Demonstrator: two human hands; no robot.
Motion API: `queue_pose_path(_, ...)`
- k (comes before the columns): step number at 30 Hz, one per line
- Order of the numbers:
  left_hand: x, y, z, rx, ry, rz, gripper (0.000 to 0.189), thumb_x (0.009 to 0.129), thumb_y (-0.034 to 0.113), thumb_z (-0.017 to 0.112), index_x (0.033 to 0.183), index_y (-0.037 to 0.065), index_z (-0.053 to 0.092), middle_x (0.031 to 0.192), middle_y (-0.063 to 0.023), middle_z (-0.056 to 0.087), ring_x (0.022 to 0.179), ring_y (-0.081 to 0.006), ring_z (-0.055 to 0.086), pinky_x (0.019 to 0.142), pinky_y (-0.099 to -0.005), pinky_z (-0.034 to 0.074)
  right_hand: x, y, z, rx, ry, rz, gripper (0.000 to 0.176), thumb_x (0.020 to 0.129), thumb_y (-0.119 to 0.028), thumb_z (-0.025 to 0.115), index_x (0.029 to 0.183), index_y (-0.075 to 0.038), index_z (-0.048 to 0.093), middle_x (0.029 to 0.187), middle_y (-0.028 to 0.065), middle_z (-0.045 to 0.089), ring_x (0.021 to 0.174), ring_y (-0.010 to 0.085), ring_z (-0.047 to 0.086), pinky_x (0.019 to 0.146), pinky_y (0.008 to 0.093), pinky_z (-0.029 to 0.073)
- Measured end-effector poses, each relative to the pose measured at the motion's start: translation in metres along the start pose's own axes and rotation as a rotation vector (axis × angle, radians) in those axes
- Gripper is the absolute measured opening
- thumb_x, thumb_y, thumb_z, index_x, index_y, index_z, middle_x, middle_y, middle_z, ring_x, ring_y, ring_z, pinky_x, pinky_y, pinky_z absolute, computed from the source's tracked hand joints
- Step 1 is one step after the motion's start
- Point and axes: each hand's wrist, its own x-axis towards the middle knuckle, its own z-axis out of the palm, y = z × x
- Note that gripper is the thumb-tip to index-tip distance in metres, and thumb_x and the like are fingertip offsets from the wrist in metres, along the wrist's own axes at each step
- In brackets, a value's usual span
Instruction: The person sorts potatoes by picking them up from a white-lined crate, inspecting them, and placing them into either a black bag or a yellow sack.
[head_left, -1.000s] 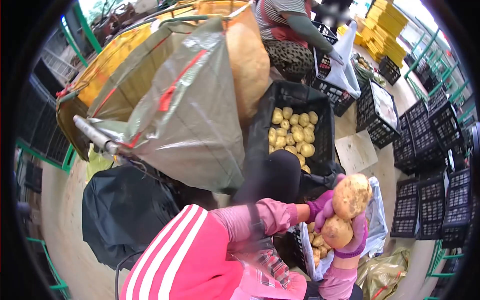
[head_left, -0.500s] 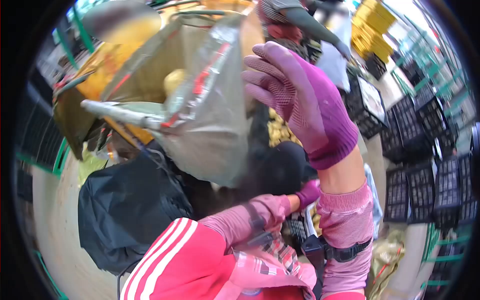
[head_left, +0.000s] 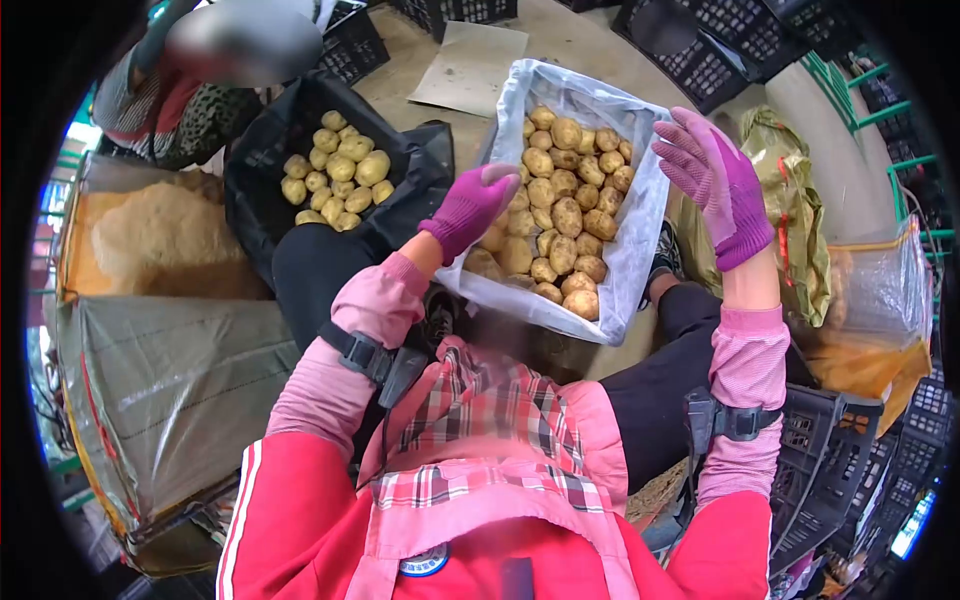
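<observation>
A lined crate (head_left: 640,130) full of potatoes (head_left: 565,220) stands in front of me. My left hand (head_left: 475,205), in a purple glove, is over its left edge, fingers pointing right; whether they hold anything is not clear. Raised by the crate's right edge, my right hand (head_left: 712,180) has its gloved fingers apart with nothing in them. To the left, a black cloth-lined container (head_left: 255,180) holds several paler potatoes (head_left: 345,170).
Sacks (head_left: 180,380) stand at the left, beside another person (head_left: 180,120). Black crates (head_left: 690,60) are at the top and lower right. A green-gold bag (head_left: 790,200) lies at right. Cardboard (head_left: 470,65) is on the floor.
The view has swung from the sacks at the side to the potato crate. Both hands now show on either side of it; the right one was raised high beside a sack.
</observation>
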Motion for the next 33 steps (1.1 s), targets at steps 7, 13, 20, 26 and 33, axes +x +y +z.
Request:
queue_pose_path(7,0.103,-0.11,0.124,0.959,-0.461,-0.324,0.058,0.086,0.052,0.063,0.108,-0.001,0.071,0.112,-0.0229,0.07,0.106,-0.038,0.067,0.091,-0.0449,0.052,-0.029,-0.002,-0.018,-0.123,-0.089,-0.236,0.032,0.097,-0.021,0.066,0.122,0.0,0.065,0.106,0.0088,0.071,0.096,0.0136,0.068,0.084,0.0271,0.053)
queue_pose_path(13,0.109,-0.174,0.164,0.657,-0.333,-0.663,0.067,0.077,0.048,0.077,0.123,0.001,0.066,0.123,-0.0218,0.067,0.113,-0.034,0.065,0.094,-0.0407,0.053,-0.041,-0.007,-0.042,-0.198,0.056,-0.25,0.033,0.102,-0.014,0.057,0.13,0.002,0.059,0.116,0.0159,0.069,0.104,0.0195,0.067,0.094,0.0314,0.053)
queue_pose_path(20,0.099,-0.07,0.111,0.282,-0.415,-0.536,0.059,0.084,0.043,0.078,0.113,-0.006,0.062,0.09,-0.0103,0.069,0.066,-0.0161,0.067,0.058,-0.0298,0.056,-0.037,0.005,-0.031,-0.265,-0.057,-0.14,0.04,0.097,-0.013,0.063,0.135,-0.001,0.057,0.122,0.0141,0.066,0.107,0.0189,0.064,0.092,0.0316,0.052)
queue_pose_path(26,0.025,0.06,0.05,0.035,-0.312,0.048,0.049,0.096,0.039,0.066,0.119,-0.003,0.06,0.093,-0.0086,0.067,0.078,-0.0121,0.067,0.061,-0.0278,0.055,-0.035,0.057,0.008,-0.647,-0.112,-0.023,0.075,0.087,-0.038,0.074,0.147,-0.005,0.043,0.128,0.0194,0.062,0.113,0.0278,0.065,0.093,0.0367,0.052)
queue_pose_path(33,-0.014,0.076,0.037,-0.289,-0.056,0.062,0.049,0.106,0.041,0.045,0.117,-0.004,0.064,0.073,-0.0042,0.064,0.055,-0.0093,0.059,0.055,-0.025,0.049,-0.024,0.076,0.039,0.02,-0.353,0.17,0.087,0.087,-0.04,0.078,0.15,-0.001,0.032,0.123,0.0183,0.061,0.101,0.0211,0.068,0.084,0.0324,0.056)
